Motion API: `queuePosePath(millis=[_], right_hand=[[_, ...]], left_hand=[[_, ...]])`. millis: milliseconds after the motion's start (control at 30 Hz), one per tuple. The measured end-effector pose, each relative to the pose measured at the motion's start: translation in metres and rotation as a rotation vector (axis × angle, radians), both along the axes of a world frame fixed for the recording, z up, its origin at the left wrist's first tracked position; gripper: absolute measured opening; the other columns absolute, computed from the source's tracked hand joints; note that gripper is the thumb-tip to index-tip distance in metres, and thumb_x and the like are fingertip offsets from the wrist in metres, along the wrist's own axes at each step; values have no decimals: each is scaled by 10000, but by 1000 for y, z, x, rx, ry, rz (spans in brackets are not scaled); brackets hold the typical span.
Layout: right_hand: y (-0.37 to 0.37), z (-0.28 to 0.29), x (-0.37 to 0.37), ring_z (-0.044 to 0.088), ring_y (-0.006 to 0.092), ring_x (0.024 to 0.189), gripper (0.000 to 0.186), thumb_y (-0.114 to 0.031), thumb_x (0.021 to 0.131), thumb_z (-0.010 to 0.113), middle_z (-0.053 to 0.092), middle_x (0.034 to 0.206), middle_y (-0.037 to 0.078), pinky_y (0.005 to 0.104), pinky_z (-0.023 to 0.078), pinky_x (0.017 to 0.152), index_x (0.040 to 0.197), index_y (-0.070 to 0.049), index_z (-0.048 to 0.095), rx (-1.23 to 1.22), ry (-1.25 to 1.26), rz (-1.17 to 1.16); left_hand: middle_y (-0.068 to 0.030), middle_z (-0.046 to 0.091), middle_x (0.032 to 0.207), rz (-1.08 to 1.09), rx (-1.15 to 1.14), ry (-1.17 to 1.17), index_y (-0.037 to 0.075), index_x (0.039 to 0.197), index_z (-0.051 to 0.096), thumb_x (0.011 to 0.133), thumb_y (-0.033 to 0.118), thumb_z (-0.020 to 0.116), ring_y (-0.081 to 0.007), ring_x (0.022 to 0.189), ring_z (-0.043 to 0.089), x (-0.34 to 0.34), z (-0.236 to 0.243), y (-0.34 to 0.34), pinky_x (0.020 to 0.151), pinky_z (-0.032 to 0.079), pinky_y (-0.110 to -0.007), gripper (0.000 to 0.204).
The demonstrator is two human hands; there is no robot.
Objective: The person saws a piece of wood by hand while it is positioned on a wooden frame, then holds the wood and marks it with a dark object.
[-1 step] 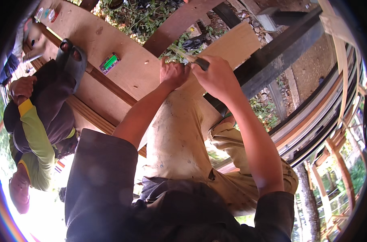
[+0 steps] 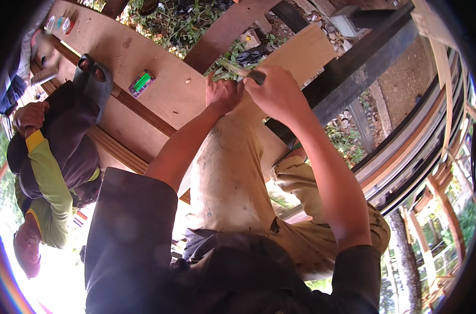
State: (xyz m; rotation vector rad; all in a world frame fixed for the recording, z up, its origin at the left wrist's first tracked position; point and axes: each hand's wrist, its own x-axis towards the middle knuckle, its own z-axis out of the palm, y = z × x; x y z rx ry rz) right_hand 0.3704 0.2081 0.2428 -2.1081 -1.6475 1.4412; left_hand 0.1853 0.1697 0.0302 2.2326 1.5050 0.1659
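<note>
My right hand (image 2: 277,94) is closed around a dark-handled tool (image 2: 255,77). A thin, pale strip (image 2: 232,66) runs from the tool toward the upper left; I cannot tell whether it is a blade or a separate sliver. Close beside it, my left hand (image 2: 223,97) has its fingers curled, with one digit sticking up. What it grips is hidden. Both hands are above my knee, at the edge of a wide wooden plank (image 2: 164,68). Under and beyond the right hand lies a pale board (image 2: 306,52).
A small packet with a green panel (image 2: 141,82) lies on the plank, and a clear container (image 2: 59,24) stands at its far end. Seated at left is another person in a yellow-green sleeve (image 2: 52,162). A dark beam (image 2: 363,63) crosses at right, near stacked timber strips (image 2: 405,152).
The view has shifted very slightly. My right hand and the dark-handled tool are a little further left; both hands keep the same pose.
</note>
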Motion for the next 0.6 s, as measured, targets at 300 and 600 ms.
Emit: queuePosePath(millis=[300, 600], right_hand=[[-30, -9, 24, 732, 454, 872, 445, -336, 915, 652, 722, 880, 310, 527, 580, 800, 970, 99, 733, 115, -99, -15], [-48, 6, 29, 722, 452, 830, 409, -320, 947, 673, 708, 809, 293, 499, 569, 779, 1030, 77, 720, 10, -16, -95]], left_hand=[[-176, 768, 1006, -174, -158, 122, 82, 1064, 782, 1100, 426, 384, -287, 1143, 695, 20, 8, -17, 1282, 1, -645, 527], [-134, 742, 1051, 383, -85, -21, 88, 1082, 678, 1067, 299, 523, -330, 1045, 699, -58, 76, -67, 903, 531, -489, 262]])
